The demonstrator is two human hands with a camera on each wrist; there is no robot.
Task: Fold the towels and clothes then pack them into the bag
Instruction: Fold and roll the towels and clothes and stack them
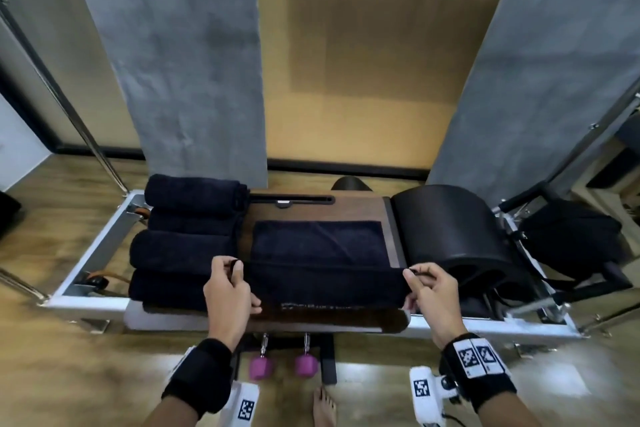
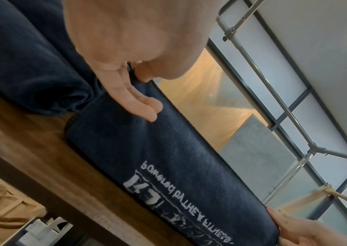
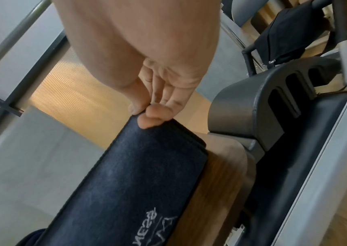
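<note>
A dark navy towel (image 1: 317, 246) with white lettering lies spread on the wooden board (image 1: 353, 208) in front of me. Its near edge is lifted and turned toward the far side. My left hand (image 1: 232, 269) pinches the left corner of that raised edge (image 2: 139, 78). My right hand (image 1: 414, 276) pinches the right corner (image 3: 142, 114). The lettering (image 2: 168, 188) faces me on the raised flap (image 3: 126, 174). Several rolled navy towels (image 1: 187, 236) lie stacked at the left of the board. A black bag (image 1: 571, 236) rests at the far right on the metal frame.
A black curved barrel (image 1: 450, 229) stands right of the towel, between it and the bag. The silver metal frame (image 1: 93, 253) surrounds the board. Two purple dumbbells (image 1: 282, 366) lie on the floor below, near my bare foot (image 1: 323, 406). Grey panels (image 1: 194, 63) hang behind.
</note>
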